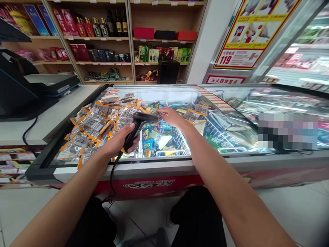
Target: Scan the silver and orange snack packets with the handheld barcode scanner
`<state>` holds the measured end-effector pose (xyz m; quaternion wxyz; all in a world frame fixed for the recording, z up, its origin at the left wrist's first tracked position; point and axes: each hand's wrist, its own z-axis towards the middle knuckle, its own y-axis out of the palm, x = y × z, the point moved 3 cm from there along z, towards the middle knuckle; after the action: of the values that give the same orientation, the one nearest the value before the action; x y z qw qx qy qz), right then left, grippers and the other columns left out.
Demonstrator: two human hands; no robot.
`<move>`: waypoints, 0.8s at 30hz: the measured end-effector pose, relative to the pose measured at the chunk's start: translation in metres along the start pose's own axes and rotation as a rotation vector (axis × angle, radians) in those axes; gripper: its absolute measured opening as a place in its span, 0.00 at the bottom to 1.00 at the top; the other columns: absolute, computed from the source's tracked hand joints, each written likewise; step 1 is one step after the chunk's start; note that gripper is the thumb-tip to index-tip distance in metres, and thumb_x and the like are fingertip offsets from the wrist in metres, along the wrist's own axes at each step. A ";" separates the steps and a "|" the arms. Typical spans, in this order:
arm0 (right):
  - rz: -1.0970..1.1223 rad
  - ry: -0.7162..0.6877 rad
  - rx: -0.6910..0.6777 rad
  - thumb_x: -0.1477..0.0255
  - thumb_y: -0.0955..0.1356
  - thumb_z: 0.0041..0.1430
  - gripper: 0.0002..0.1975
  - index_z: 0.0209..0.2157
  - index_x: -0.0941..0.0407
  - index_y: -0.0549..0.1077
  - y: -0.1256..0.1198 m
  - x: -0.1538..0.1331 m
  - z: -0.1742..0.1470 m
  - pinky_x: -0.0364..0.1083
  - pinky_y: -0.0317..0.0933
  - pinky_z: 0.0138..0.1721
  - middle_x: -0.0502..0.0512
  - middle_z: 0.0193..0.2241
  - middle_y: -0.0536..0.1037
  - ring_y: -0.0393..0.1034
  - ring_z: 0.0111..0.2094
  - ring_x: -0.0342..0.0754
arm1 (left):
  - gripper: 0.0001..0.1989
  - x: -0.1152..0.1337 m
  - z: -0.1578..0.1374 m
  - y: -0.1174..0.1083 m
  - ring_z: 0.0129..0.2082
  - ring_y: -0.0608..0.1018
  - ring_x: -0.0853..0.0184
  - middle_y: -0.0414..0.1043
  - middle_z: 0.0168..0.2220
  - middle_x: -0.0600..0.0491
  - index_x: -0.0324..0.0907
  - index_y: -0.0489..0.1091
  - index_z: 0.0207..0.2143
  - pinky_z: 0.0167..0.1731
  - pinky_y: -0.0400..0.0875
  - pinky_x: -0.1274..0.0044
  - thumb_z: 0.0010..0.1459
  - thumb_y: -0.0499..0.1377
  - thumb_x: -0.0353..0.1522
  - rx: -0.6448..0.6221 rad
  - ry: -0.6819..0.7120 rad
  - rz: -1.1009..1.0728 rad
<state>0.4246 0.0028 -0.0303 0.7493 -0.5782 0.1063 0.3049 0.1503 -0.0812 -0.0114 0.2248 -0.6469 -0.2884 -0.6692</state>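
Note:
My left hand (123, 140) is wrapped around the handle of a black barcode scanner (146, 118), whose head points right. A dark cable runs down from its grip. Just beyond the scanner head, my right hand (168, 115) is closed in a pinch on a small packet (161, 117), mostly hidden by the fingers and scanner. To the left, a heap of clear-and-orange snack packets (96, 122) with white barcode labels lies on the glass top of a chest freezer (157, 169). Beneath the glass, colourful frozen-treat packs (160, 139) sit in white wire baskets.
At left, a counter (31, 131) carries a black scale-like machine (9, 82). Shelves (168, 15) with bottles and boxes stand behind the freezer. A wall poster (245, 32) hangs at right. A blurred, pixelated patch covers part of the freezer's right side.

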 end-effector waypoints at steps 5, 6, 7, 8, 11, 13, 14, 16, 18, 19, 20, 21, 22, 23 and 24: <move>-0.025 -0.014 0.015 0.78 0.61 0.69 0.23 0.60 0.52 0.76 0.000 -0.002 -0.001 0.55 0.63 0.60 0.60 0.59 0.75 0.72 0.57 0.57 | 0.27 -0.003 0.000 -0.001 0.12 0.63 0.77 0.58 0.19 0.59 0.40 0.62 0.25 0.13 0.55 0.82 0.65 0.54 0.53 0.012 -0.012 -0.023; -0.029 -0.006 0.012 0.78 0.61 0.69 0.23 0.60 0.52 0.76 0.000 -0.002 -0.001 0.55 0.63 0.60 0.60 0.59 0.75 0.71 0.58 0.57 | 0.27 -0.003 0.000 -0.001 0.12 0.63 0.77 0.59 0.20 0.59 0.40 0.62 0.25 0.12 0.55 0.82 0.64 0.54 0.53 0.017 -0.009 -0.031; -0.030 0.001 0.009 0.77 0.61 0.69 0.23 0.60 0.52 0.76 0.000 -0.002 -0.001 0.55 0.63 0.60 0.60 0.60 0.74 0.71 0.58 0.57 | 0.27 -0.003 0.001 -0.001 0.12 0.63 0.77 0.59 0.21 0.59 0.40 0.62 0.25 0.12 0.55 0.82 0.64 0.55 0.53 0.022 -0.005 -0.037; -0.030 0.008 0.007 0.77 0.61 0.69 0.23 0.60 0.52 0.76 0.000 -0.002 -0.002 0.55 0.63 0.60 0.60 0.60 0.74 0.71 0.58 0.57 | 0.27 -0.002 0.001 -0.001 0.12 0.63 0.77 0.60 0.21 0.59 0.40 0.61 0.25 0.12 0.55 0.82 0.63 0.56 0.53 0.027 -0.002 -0.041; -0.025 0.006 0.009 0.78 0.62 0.69 0.23 0.60 0.52 0.77 -0.001 -0.004 -0.002 0.56 0.63 0.60 0.60 0.60 0.75 0.72 0.57 0.57 | 0.27 0.000 0.001 0.000 0.11 0.63 0.77 0.59 0.19 0.59 0.41 0.61 0.25 0.11 0.55 0.82 0.62 0.57 0.54 0.044 -0.013 -0.042; -0.015 0.005 0.014 0.78 0.62 0.68 0.23 0.59 0.52 0.77 -0.001 -0.005 -0.002 0.56 0.64 0.59 0.61 0.59 0.75 0.73 0.56 0.57 | 0.27 0.001 0.001 0.001 0.11 0.62 0.77 0.59 0.18 0.60 0.41 0.60 0.25 0.11 0.55 0.82 0.60 0.58 0.54 0.059 -0.019 -0.044; -0.010 0.008 0.017 0.79 0.62 0.68 0.23 0.59 0.53 0.77 -0.001 -0.005 -0.002 0.56 0.64 0.59 0.61 0.59 0.75 0.73 0.56 0.57 | 0.27 0.001 0.001 0.001 0.11 0.62 0.76 0.59 0.18 0.59 0.41 0.60 0.25 0.11 0.55 0.82 0.60 0.58 0.55 0.065 -0.017 -0.047; -0.001 0.011 0.023 0.79 0.62 0.67 0.23 0.59 0.53 0.77 -0.001 -0.005 -0.002 0.56 0.64 0.59 0.61 0.59 0.76 0.73 0.55 0.56 | 0.27 0.002 0.001 0.001 0.11 0.62 0.76 0.59 0.18 0.59 0.42 0.60 0.25 0.11 0.55 0.82 0.60 0.59 0.55 0.067 -0.010 -0.049; -0.004 0.003 0.027 0.78 0.62 0.68 0.22 0.58 0.52 0.78 -0.001 -0.004 -0.002 0.56 0.64 0.59 0.60 0.58 0.76 0.73 0.55 0.56 | 0.27 0.001 0.001 0.000 0.12 0.63 0.76 0.60 0.19 0.58 0.42 0.60 0.26 0.11 0.56 0.82 0.60 0.58 0.54 0.063 -0.011 -0.047; -0.007 -0.002 0.030 0.78 0.62 0.67 0.22 0.57 0.51 0.78 -0.001 -0.003 -0.002 0.56 0.64 0.59 0.59 0.58 0.76 0.73 0.55 0.56 | 0.27 0.001 0.001 0.000 0.12 0.63 0.76 0.61 0.19 0.58 0.42 0.60 0.26 0.11 0.56 0.82 0.60 0.58 0.54 0.060 -0.014 -0.045; -0.010 -0.007 0.033 0.78 0.62 0.68 0.22 0.57 0.51 0.79 0.000 -0.003 -0.001 0.55 0.64 0.59 0.58 0.57 0.77 0.73 0.55 0.56 | 0.27 0.001 0.001 0.000 0.12 0.63 0.77 0.61 0.19 0.58 0.42 0.60 0.26 0.11 0.56 0.82 0.60 0.58 0.54 0.058 -0.016 -0.044; -0.012 -0.012 0.035 0.78 0.63 0.68 0.22 0.57 0.50 0.79 0.000 -0.002 -0.001 0.55 0.65 0.59 0.58 0.57 0.77 0.73 0.55 0.56 | 0.27 0.001 0.001 0.000 0.12 0.63 0.77 0.61 0.20 0.58 0.41 0.60 0.26 0.11 0.56 0.82 0.60 0.58 0.54 0.059 -0.017 -0.043; -0.013 -0.015 0.036 0.78 0.63 0.68 0.22 0.57 0.49 0.79 0.000 -0.002 -0.001 0.55 0.65 0.59 0.57 0.57 0.77 0.73 0.55 0.56 | 0.27 0.000 0.001 -0.001 0.12 0.63 0.77 0.61 0.20 0.58 0.41 0.60 0.26 0.11 0.56 0.82 0.60 0.58 0.54 0.061 -0.019 -0.043; -0.012 -0.015 0.037 0.77 0.62 0.68 0.22 0.57 0.49 0.79 0.001 -0.002 -0.001 0.55 0.65 0.58 0.57 0.57 0.77 0.73 0.55 0.55 | 0.26 0.000 0.001 -0.001 0.12 0.63 0.77 0.61 0.20 0.58 0.41 0.60 0.26 0.11 0.55 0.82 0.60 0.59 0.54 0.064 -0.022 -0.044; -0.009 -0.013 0.035 0.77 0.62 0.67 0.23 0.57 0.49 0.78 0.001 -0.003 -0.001 0.55 0.65 0.58 0.57 0.57 0.77 0.73 0.55 0.56 | 0.26 0.000 0.001 -0.001 0.12 0.63 0.77 0.61 0.20 0.58 0.42 0.60 0.26 0.11 0.55 0.82 0.60 0.59 0.54 0.068 -0.025 -0.044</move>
<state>0.4217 0.0014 -0.0300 0.7612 -0.5636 0.1041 0.3034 0.1506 -0.0800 -0.0113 0.2283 -0.6406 -0.3280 -0.6557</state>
